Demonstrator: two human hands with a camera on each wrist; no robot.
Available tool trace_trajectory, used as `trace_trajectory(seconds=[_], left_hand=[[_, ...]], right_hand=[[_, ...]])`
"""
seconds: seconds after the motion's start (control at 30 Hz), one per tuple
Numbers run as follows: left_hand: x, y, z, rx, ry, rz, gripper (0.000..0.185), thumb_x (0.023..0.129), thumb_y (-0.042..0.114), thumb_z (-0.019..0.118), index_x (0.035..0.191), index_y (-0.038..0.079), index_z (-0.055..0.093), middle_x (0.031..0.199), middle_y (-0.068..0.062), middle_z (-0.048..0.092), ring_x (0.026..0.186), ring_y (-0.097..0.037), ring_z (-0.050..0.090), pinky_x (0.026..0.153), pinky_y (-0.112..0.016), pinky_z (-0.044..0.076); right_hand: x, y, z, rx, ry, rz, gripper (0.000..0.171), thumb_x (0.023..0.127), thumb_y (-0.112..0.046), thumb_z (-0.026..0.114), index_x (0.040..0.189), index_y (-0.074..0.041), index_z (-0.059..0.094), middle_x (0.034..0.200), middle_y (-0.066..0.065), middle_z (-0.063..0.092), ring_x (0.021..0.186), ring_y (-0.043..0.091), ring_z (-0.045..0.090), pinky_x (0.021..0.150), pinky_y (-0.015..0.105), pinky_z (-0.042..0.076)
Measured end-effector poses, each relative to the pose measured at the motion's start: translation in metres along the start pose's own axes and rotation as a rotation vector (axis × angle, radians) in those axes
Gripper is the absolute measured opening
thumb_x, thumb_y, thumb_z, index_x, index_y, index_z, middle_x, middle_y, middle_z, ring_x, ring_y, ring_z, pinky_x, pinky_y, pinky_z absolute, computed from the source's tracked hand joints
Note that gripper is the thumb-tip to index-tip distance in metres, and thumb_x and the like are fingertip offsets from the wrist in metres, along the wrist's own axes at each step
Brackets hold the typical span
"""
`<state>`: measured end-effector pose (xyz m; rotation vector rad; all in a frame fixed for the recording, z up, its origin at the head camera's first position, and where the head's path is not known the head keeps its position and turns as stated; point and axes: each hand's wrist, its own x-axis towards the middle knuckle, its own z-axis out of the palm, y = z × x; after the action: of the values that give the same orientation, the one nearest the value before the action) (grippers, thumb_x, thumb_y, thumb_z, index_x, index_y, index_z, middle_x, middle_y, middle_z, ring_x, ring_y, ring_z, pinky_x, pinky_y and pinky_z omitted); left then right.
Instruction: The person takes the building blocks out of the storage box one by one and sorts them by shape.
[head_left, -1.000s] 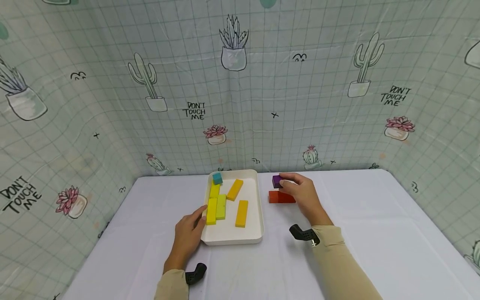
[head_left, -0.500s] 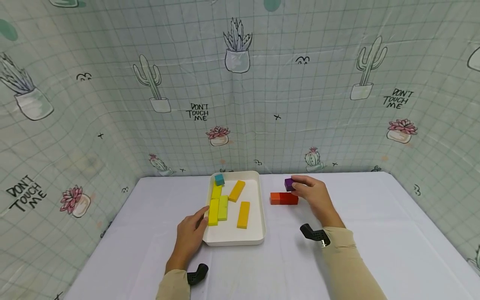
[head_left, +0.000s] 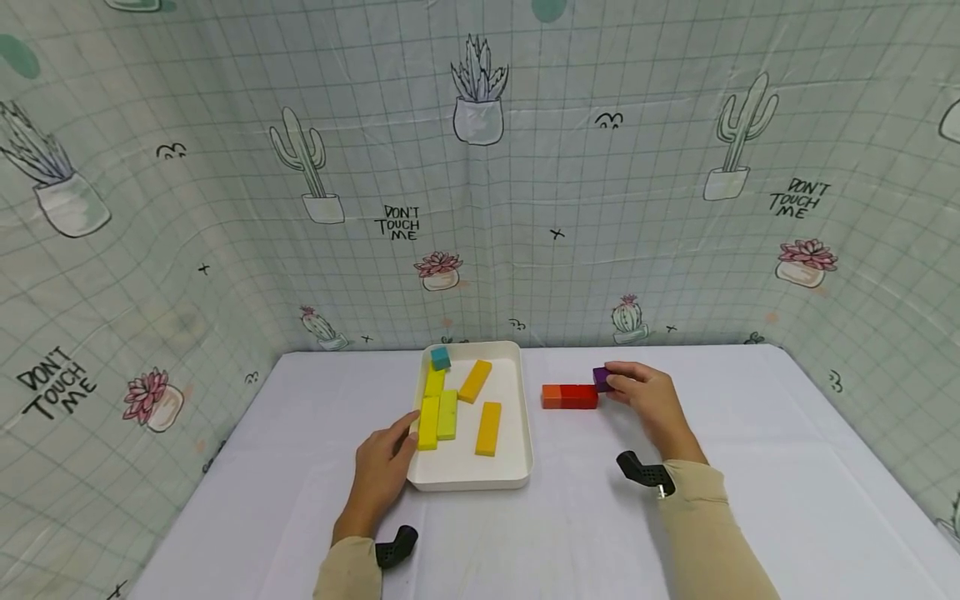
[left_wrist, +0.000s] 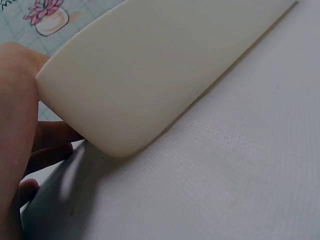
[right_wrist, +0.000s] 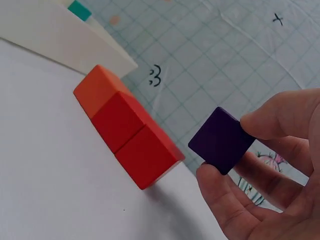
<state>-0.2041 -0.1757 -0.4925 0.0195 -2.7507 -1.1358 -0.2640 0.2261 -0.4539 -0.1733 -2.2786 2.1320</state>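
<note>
A small purple cube (right_wrist: pixel 222 140) — tilted, held off the tabletop — just beside the red-orange block row's (right_wrist: pixel 125 127) right end.

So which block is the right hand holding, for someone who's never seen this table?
Start at the white tray mid-table; to its right lies a row of orange and red blocks. At that row's right end, the right hand pinches the purple cube, the only purple piece.

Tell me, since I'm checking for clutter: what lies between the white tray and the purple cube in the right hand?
In the head view, only the row of orange and red blocks lies between the white tray and the purple cube pinched by the right hand.
</note>
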Motion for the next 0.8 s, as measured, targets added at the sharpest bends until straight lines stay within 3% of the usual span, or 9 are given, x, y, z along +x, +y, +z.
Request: trace_trajectory(seconds=[0.37,0.6,0.8], left_hand=[[-0.001,0.001,-0.002,0.009,0.0,0.002,0.042,0.103,0.026,0.052,0.145,0.022,0.056,0.131,-0.014,0.062,0.123,-0.037,0.052,0.105,-0.061,0.038],[0.0,0.0,-0.001,-0.008,0.003,-0.012,0.043,0.103,0.028,0.053,0.145,0.023,0.056,0.131,-0.013,0.062,0.124,-0.036,0.051,0.106,-0.06,0.037],[-0.001,0.0,0.001,-0.011,0.006,-0.011,0.042,0.102,0.027,0.054,0.144,0.023,0.057,0.13,-0.014,0.062,0.122,-0.036,0.052,0.105,-0.06,0.038]], right_hand=[[0.0,0.008,-0.01,-0.05,0.02,0.021,0.04,0.1,-0.01,0.059,0.136,0.008,0.056,0.141,0.024,0.05,0.109,0.021,0.061,0.093,0.028,0.053],[0.001,0.008,-0.009,-0.201,-0.006,0.02,0.039,0.1,-0.013,0.058,0.135,0.005,0.06,0.141,0.026,0.051,0.113,0.031,0.061,0.088,0.026,0.055],[0.0,0.013,-0.01,-0.357,0.014,0.015,0.037,0.099,-0.016,0.058,0.132,0.0,0.063,0.137,0.025,0.055,0.104,0.026,0.067,0.084,0.025,0.055]])
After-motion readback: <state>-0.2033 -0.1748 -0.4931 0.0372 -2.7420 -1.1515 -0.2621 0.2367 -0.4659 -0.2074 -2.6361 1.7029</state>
